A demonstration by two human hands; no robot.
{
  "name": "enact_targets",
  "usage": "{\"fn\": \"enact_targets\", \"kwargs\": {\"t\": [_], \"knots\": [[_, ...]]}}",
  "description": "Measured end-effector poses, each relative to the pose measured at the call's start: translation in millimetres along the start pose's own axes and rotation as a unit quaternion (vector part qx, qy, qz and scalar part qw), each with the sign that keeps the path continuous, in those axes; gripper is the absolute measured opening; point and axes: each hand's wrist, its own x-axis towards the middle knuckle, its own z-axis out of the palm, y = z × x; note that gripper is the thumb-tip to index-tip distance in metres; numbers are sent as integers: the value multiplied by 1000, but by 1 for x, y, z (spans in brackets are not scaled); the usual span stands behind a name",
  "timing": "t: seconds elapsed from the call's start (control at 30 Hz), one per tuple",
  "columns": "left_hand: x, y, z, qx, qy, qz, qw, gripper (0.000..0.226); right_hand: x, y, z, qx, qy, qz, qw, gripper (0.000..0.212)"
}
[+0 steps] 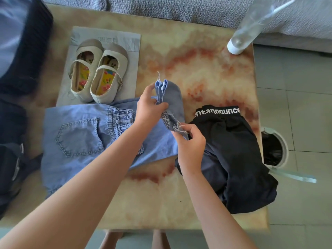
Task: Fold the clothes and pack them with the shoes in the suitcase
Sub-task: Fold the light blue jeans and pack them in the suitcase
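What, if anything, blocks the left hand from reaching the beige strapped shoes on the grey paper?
Probably yes: nothing stands between the left hand and the beige strapped shoes. But it grips the frayed hem of the light blue denim trousers and would have to release that first.

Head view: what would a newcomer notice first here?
The left hand and right hand hold up the frayed leg end of blue jeans at the middle of the table. At the far left, beige shoes with bright flowered insoles sit on grey paper; a crumpled black garment lies on the right.
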Motion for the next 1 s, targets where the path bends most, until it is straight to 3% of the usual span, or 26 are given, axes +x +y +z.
{"fn": "enact_targets", "kwargs": {"t": [0.13,0.33,0.63,0.83,1.0], "knots": [[-10,8,-17,-29,5,35,999,85,-4,-8,6,41,-19,-4,999,18],[-28,2,-74,-65,35,-6,997,69,-39,-15,35,40,-97,-37,994,7],[-72,-60,-207,-75,138,-18,988,65,-135,-5,133,-59,-185,-131,972,22],[-78,-109,-260,33,163,-16,986,69,-177,9,184,-153,-233,-143,950,21],[-72,-132,-255,135,163,-40,977,77,-181,28,195,-216,-284,-108,928,24]]}}
